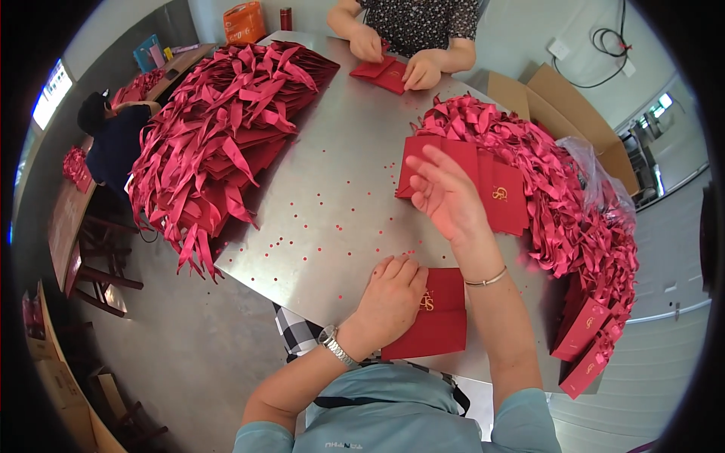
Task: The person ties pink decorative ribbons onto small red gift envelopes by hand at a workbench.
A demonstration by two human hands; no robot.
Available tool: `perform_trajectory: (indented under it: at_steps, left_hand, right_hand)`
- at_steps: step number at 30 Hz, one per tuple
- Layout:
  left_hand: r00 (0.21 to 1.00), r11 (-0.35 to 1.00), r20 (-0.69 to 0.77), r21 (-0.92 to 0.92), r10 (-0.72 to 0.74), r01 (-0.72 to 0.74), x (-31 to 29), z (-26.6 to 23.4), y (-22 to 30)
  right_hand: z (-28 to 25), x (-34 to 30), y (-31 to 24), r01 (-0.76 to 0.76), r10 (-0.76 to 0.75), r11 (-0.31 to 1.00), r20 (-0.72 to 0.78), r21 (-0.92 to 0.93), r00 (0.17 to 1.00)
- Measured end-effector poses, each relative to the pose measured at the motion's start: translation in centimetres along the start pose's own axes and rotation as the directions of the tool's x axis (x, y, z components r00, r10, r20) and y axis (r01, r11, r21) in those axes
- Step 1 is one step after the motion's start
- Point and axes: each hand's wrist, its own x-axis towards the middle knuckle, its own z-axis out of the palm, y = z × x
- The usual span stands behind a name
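A flat red paper bag (pixel 445 325) with a gold mark lies in front of me at the near table edge. My left hand (pixel 389 298), with a metal watch at the wrist, is palm down over its left side. Its fingers are bent and close together at the bag's upper edge; the thumb is partly hidden. My right hand (pixel 445 189), a thin bracelet at its wrist, is raised with its fingers apart and nothing in it. Beneath and behind it are several flat red bags (pixel 502 196), beside the right-hand heap with pink-red ribbons (pixel 559 196).
A large pile of ribboned red bags (pixel 226 128) covers the table's left side. Small red dots of paper are scattered over the metal table (pixel 332 219). Across from me, a person's hands (pixel 419 72) handle a red bag. A cardboard box (pixel 581 113) stands beyond the right heap.
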Motion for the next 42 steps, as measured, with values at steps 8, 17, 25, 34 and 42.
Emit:
perform_trajectory:
  at_steps: [8, 17, 25, 34, 42]
  left_hand:
    - [1.000, 1.000, 0.026, -0.015, -0.002, 0.003, 0.0, -0.4, 0.3]
    - [1.000, 1.000, 0.004, -0.024, -0.009, 0.009, 0.1, -0.4, 0.2]
    - [1.000, 0.999, -0.009, -0.028, -0.019, 0.019, -0.2, -0.5, 0.0]
    - [1.000, 0.999, 0.007, -0.036, -0.023, 0.023, 0.1, -0.3, 0.2]
    - [1.000, 1.000, -0.015, -0.022, -0.009, 0.008, 0.1, -0.3, 0.1]
  right_hand:
    - [-1.0, 0.0, -3.9, 0.178, -0.277, 0.913, 0.238, 0.367, 0.931]
    - [0.7, 1.7, -1.0, 0.124, -0.132, 0.975, 0.032, 0.182, 0.991]
    - [4.0, 1.2, -1.3, 0.043, -0.070, 0.987, 0.170, 0.154, 0.983]
    - [5.0, 2.3, 0.1, 0.028, -0.042, 0.984, 0.072, 0.174, 0.997]
    - [4.4, 1.9, -0.4, 0.094, -0.105, 0.985, 0.069, 0.148, 0.992]
